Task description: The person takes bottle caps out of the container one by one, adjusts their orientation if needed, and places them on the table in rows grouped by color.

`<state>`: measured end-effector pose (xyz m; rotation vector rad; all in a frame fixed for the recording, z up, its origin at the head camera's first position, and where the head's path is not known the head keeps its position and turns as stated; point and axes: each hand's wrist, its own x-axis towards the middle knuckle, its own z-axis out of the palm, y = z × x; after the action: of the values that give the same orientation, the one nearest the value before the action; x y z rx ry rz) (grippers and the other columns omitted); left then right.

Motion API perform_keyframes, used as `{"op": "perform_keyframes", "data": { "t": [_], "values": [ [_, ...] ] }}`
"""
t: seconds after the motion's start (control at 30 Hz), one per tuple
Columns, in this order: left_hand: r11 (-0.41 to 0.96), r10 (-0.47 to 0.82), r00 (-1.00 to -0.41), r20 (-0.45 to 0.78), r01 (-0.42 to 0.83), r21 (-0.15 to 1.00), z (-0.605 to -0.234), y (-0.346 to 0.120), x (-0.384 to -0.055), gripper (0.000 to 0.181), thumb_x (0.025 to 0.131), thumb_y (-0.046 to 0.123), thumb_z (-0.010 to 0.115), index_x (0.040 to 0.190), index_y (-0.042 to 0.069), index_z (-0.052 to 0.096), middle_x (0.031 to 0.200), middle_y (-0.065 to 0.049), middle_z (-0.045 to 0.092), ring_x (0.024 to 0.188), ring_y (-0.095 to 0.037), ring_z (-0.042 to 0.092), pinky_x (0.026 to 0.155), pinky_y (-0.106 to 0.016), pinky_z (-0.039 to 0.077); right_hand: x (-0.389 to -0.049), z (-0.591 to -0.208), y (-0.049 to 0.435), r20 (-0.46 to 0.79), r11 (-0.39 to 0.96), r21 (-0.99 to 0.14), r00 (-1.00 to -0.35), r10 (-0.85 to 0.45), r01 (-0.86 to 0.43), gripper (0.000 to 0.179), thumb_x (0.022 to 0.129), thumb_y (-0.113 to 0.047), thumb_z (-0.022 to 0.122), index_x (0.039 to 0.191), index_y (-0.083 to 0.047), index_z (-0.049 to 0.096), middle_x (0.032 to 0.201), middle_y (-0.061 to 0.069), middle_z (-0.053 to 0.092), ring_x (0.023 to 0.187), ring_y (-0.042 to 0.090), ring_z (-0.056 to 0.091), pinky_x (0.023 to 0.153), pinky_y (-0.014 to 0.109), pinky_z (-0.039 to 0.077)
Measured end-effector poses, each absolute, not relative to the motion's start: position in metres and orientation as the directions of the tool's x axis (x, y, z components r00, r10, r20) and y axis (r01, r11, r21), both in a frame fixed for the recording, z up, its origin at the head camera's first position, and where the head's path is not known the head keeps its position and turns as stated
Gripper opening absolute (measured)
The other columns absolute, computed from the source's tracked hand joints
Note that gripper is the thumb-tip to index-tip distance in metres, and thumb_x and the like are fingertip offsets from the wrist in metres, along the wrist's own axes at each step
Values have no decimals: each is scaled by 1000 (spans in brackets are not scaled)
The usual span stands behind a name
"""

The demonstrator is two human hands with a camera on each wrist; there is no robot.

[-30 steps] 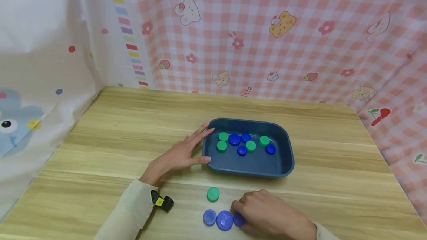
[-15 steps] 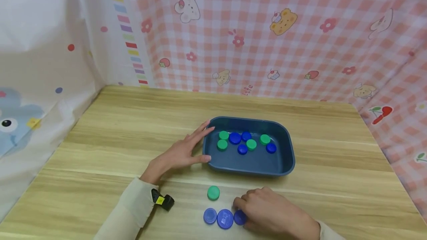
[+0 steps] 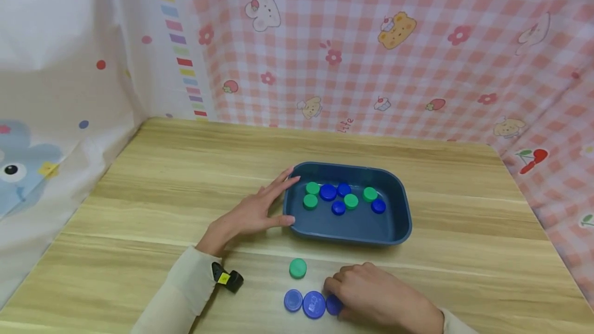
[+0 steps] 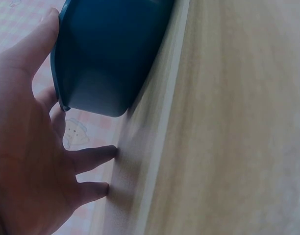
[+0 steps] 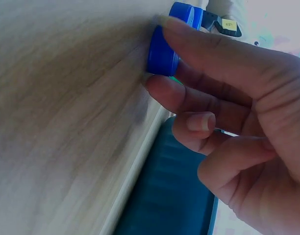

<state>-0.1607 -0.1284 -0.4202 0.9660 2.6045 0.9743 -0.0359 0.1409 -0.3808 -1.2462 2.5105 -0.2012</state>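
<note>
Left hand (image 3: 250,214) spread against the tray (image 3: 362,228), right hand (image 3: 376,294) pinching the rightmost blue cap (image 3: 333,305) outside it.

Screened-off tabletop nook; home or studio, can't tell.
Wood-grain table (image 3: 464,210) walled by pink checked cloth (image 3: 297,45), cartoon prints (image 3: 396,31), white cloth (image 3: 51,71) at image-left.

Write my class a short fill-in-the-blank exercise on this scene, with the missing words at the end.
1. The tray holds ____ green caps.
2. The tray is touched by the ____ hand.
3. The right hand pinches a ____ cap.
4. On the table, ____ blue caps form a row.

Missing words: four; left; blue; three.
</note>
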Motion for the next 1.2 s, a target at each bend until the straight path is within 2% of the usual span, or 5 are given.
{"op": "perform_keyframes", "data": {
  "t": [0.27, 0.5, 0.7, 0.9, 1.2],
  "values": [
    [568, 642, -766, 48, 516, 641, -421, -128, -161, 81, 88, 57, 58, 153, 37, 14, 158, 17, -6, 141, -31, 23, 101, -68, 23, -37, -380, 143, -224, 599, -269, -556, -800, -754, 24, 80, -36, 77, 99, -24, 67, 80, -21, 55, 69, -3, 47, 62, 20, 44],
    [555, 648, -760, 57, 522, 647, -421, -129, -162, 81, 89, 57, 58, 153, 36, 14, 159, 16, -6, 140, -27, 25, 108, -62, 16, -44, -368, 149, -109, 516, -217, -505, -856, -829, 23, 82, -22, 77, 103, -24, 66, 87, -18, 65, 70, -1, 51, 60, 16, 42],
    [564, 645, -762, 51, 520, 642, -422, -128, -162, 82, 88, 56, 59, 153, 36, 13, 158, 17, -7, 140, -28, 25, 106, -64, 20, -51, -353, 153, -23, 470, -181, -474, -880, -864, 25, 82, -24, 77, 104, -24, 65, 90, -15, 65, 72, 2, 53, 55, 14, 38],
    [565, 643, -764, 54, 521, 640, -421, -129, -162, 81, 88, 56, 58, 153, 36, 14, 158, 17, -7, 140, -28, 24, 105, -64, 20, -61, -335, 155, -4, 473, -204, -483, -876, -857, 27, 84, -21, 75, 109, -24, 63, 97, -11, 66, 80, 5, 59, 58, 16, 43],
    [549, 651, -756, 67, 530, 647, -421, -129, -161, 81, 89, 57, 58, 154, 34, 15, 159, 14, -5, 140, -27, 25, 108, -61, 17, -77, -320, 161, 6, 496, -107, -500, -866, -862, 28, 87, -27, 71, 113, -25, 63, 101, -12, 64, 87, 8, 63, 63, 23, 48]
  ]
}}
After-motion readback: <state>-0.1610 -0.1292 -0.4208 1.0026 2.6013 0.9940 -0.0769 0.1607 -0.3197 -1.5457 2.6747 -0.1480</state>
